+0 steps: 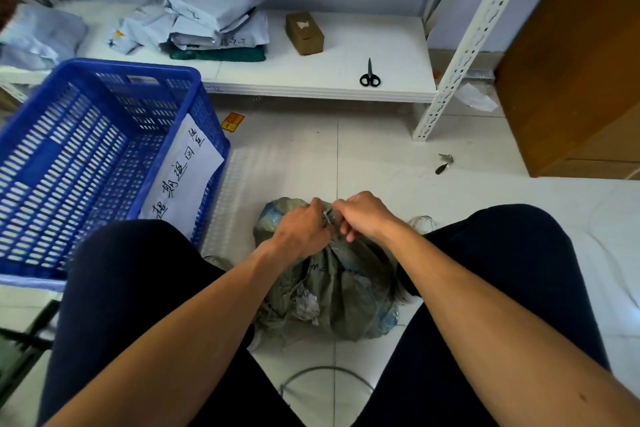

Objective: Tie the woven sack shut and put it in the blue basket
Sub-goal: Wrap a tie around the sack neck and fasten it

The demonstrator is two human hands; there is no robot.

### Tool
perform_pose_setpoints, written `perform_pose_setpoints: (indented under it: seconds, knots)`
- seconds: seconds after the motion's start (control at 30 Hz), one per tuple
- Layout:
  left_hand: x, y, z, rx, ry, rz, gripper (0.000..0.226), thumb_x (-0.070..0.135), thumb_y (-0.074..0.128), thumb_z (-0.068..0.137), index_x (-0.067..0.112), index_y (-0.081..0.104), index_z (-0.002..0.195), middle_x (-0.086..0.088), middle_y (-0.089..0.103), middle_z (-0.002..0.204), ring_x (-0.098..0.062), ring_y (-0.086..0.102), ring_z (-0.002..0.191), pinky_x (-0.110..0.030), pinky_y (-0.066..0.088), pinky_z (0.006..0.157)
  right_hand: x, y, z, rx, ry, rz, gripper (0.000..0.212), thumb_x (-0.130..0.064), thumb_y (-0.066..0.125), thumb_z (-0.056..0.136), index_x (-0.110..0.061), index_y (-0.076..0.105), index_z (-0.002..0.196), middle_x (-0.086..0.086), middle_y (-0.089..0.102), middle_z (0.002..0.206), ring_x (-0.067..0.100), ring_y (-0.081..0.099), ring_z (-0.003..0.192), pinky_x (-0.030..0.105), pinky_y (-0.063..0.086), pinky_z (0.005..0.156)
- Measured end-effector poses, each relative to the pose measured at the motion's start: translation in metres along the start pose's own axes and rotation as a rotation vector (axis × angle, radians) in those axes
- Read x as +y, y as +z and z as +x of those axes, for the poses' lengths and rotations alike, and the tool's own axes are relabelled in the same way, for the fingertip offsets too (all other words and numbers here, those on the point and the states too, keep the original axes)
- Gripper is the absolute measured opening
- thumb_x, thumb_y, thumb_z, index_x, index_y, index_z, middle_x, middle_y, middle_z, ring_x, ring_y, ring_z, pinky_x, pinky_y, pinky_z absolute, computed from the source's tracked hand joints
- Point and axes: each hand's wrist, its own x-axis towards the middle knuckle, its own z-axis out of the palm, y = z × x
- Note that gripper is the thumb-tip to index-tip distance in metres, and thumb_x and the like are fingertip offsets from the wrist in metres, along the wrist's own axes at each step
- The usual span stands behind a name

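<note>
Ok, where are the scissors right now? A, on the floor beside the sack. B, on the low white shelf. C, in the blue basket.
B: the scissors lie flat on the white shelf, near its front edge, not far from the brown box.

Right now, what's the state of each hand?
Left hand: gripping the woven sack at its gathered neck.
Right hand: pinching the tie string there.

Left hand [300, 229] and right hand [364, 215] meet out front — fingers curled, pinching.
</note>
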Motion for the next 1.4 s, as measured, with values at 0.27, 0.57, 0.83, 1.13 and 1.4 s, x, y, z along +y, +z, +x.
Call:
perform_pose_setpoints:
  seconds: [0.27, 0.57, 0.83, 1.13, 1.4]
  knots:
    - [-0.0011, 0.0019, -0.0065, 0.114, 0.277, 0.058, 0.036, 0.034, 0.047, 0.098, 0.014, 0.044, 0.127, -0.01, 0.071, 0.098, -0.032, 0.067, 0.082, -0.039, 0.046, 0.066, 0.0037, 0.0014, -0.0022, -0.007, 0.011, -0.071, 0.034, -0.03, 0.047, 0.101, -0.007, 0.068, 0.088, 0.01, 0.074, 0.072, 0.021, 0.066, 0.054, 0.037, 0.058, 0.073]
    - [-0.0046, 0.0004, -0.0042, 0.158, 0.319, 0.082, 0.03, 0.035, 0.049, 0.099, 0.015, 0.046, 0.12, -0.011, 0.071, 0.092, -0.032, 0.065, 0.08, -0.036, 0.037, 0.063, 0.0018, 0.0014, -0.0044, 0.045, -0.006, -0.087, 0.034, -0.03, 0.049, 0.098, -0.009, 0.066, 0.078, 0.008, 0.073, 0.067, 0.021, 0.065, 0.052, 0.037, 0.057, 0.076]
    - [-0.0035, -0.0031, -0.0044, 0.129, 0.299, 0.06, 0.029, 0.033, 0.054, 0.094, 0.018, 0.043, 0.116, -0.007, 0.068, 0.086, -0.029, 0.062, 0.073, -0.037, 0.041, 0.063, 0.0012, 0.0022, -0.0034, 0.061, 0.006, -0.094, 0.037, -0.032, 0.045, 0.099, -0.009, 0.065, 0.078, 0.008, 0.073, 0.068, 0.02, 0.066, 0.05, 0.034, 0.056, 0.072]
    - [-0.003, -0.0057, -0.0013, 0.099, 0.254, 0.071, 0.026, 0.019, 0.061, 0.088, 0.02, 0.048, 0.111, -0.007, 0.069, 0.095, -0.031, 0.063, 0.084, -0.037, 0.039, 0.065, 0.0004, 0.0012, -0.0069, 0.007, 0.031, -0.117, 0.039, -0.032, 0.046, 0.098, -0.008, 0.068, 0.076, 0.008, 0.073, 0.067, 0.02, 0.066, 0.051, 0.035, 0.057, 0.075]
    - [-0.003, -0.0031, -0.0007, 0.025, 0.164, 0.006, 0.047, 0.038, 0.068, 0.086, 0.019, 0.042, 0.12, -0.005, 0.068, 0.103, -0.029, 0.066, 0.09, -0.043, 0.053, 0.078, -0.0012, -0.0015, -0.0021, 0.105, 0.048, -0.018, 0.036, -0.026, 0.049, 0.095, -0.005, 0.069, 0.074, 0.006, 0.07, 0.06, 0.02, 0.065, 0.049, 0.04, 0.059, 0.075]
